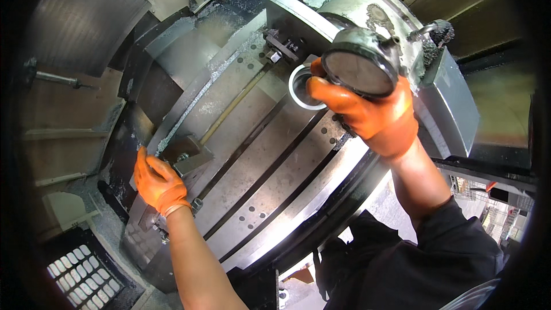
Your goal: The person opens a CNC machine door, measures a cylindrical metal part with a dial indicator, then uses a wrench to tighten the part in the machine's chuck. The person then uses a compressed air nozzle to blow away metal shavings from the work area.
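My right hand [367,112] covers part of white ring [299,87]; grip on it unclear. My left hand [159,182] hides edge of table [258,155] beneath palm. Grey clamp block [186,152] partly behind fingertips. Picture corners black.

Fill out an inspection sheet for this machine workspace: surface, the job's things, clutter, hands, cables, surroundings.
Surface: slotted metal table, tilted in view, with bolt holes; grey chips along its upper left edge.
Job's things: white ring at the right hand's fingertips; round metal spindle head just above that hand; clamp block by the left hand.
Clutter: second clamp near the table's top edge; chips on the machine floor.
Hands: right hand, orange glove, fingers on the ring; left hand, orange glove, resting at the table's edge beside the clamp block.
Cables: a hose at the spindle head.
Surroundings: machine enclosure walls; floor grate at lower left.
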Action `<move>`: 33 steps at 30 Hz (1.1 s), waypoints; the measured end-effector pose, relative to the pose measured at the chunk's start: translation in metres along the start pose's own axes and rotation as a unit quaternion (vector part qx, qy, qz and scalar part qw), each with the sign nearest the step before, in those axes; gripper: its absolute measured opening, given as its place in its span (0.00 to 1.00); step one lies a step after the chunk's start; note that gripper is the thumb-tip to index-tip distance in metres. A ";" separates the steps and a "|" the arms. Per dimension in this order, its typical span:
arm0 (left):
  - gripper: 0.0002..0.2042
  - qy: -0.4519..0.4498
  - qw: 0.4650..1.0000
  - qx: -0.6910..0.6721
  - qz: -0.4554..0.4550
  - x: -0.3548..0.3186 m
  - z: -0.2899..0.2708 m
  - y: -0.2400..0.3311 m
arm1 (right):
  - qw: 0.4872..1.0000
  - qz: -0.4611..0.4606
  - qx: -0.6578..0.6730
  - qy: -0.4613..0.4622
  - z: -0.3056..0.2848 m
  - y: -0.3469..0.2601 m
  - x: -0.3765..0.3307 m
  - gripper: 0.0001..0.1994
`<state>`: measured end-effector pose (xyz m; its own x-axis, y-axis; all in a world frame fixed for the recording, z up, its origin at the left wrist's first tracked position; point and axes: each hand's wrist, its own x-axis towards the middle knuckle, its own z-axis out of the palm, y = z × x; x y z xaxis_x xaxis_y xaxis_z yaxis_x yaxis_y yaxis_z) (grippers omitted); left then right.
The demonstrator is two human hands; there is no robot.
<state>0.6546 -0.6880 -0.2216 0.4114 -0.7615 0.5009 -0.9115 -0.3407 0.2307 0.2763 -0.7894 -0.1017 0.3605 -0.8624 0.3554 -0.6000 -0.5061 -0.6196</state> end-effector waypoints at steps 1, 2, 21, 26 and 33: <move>0.16 0.010 1.000 -0.001 0.006 0.000 0.001 -0.001 | 0.998 -0.035 -0.041 0.014 0.003 0.002 0.000 0.12; 0.16 0.020 1.000 -0.002 0.010 0.000 0.002 -0.001 | 0.996 -0.053 -0.063 0.029 0.006 0.002 0.000 0.12; 0.16 0.042 0.999 0.007 -0.005 0.002 0.010 -0.004 | 0.944 0.220 0.200 0.145 0.023 -0.010 0.008 0.10; 0.18 0.021 1.000 0.011 -0.020 0.002 0.011 -0.009 | 0.939 0.236 0.224 0.111 0.022 -0.019 0.007 0.14; 0.16 0.047 0.999 0.010 -0.001 0.002 0.011 -0.007 | 0.935 0.215 0.242 0.146 0.031 -0.021 0.005 0.10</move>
<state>0.6620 -0.6935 -0.2317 0.4111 -0.7064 0.5762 -0.9101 -0.3537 0.2157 0.3122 -0.7826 -0.1090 -0.0923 -0.9868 0.1334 -0.2267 -0.1096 -0.9678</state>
